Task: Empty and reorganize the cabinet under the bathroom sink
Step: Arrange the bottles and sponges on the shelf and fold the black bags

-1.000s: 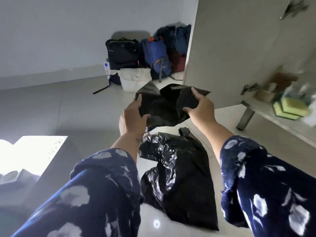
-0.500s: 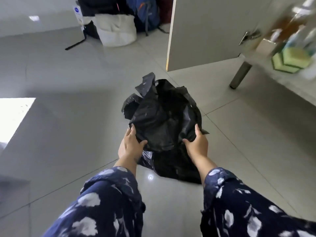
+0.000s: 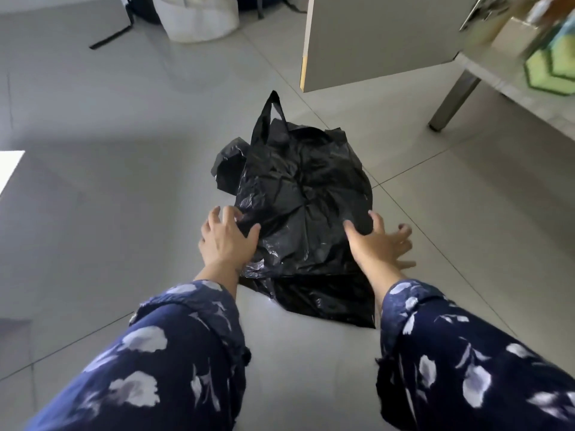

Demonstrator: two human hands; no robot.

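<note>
Black plastic bags [image 3: 298, 213] piled on grey tile floor [image 3: 124, 150], in front of the open cabinet door [image 3: 382, 38]. Left hand [image 3: 227, 241] and right hand [image 3: 378, 244] flank the pile, fingers spread, gripping nothing. Sponges [image 3: 557, 70] on cabinet shelf [image 3: 510, 85]; white bag [image 3: 199, 17] further back.

Two hands: the left hand [image 3: 228, 241] and the right hand [image 3: 378, 244], each with fingers spread. Black plastic bags [image 3: 298, 206] in a heap on the floor [image 3: 124, 150]; at least two, the top bag over a flatter one, the exact number hard to tell. One loop handle [image 3: 270, 116] stands up. One cabinet door [image 3: 382, 38], one metal leg [image 3: 451, 101], one white cloth bag [image 3: 199, 17], two green sponges [image 3: 557, 73], blurred
</note>
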